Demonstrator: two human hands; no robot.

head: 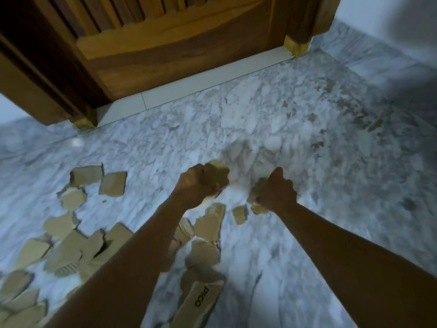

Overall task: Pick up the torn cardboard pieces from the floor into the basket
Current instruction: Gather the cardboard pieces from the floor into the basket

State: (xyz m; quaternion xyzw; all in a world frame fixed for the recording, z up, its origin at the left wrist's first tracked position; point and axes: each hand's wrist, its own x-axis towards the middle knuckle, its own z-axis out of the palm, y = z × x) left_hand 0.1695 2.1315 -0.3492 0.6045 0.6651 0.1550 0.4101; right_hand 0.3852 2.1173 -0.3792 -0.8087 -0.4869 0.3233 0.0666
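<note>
Both my arms reach forward over a marble floor (295,233). My left hand (197,185) is closed around a brown torn cardboard piece (218,174) that sticks out past the knuckles. My right hand (276,192) is closed on another cardboard piece (256,189), which shows at its left side. Several torn cardboard pieces lie on the floor to the left and below the hands, among them a pair at the upper left (99,179), a small scrap (240,214) and a strip printed "PICO" (201,297). No basket is in view.
A wooden door (189,50) with its frame (42,91) stands ahead, above a white threshold strip (201,84). A white wall (390,24) closes the upper right. The image is blurred by motion.
</note>
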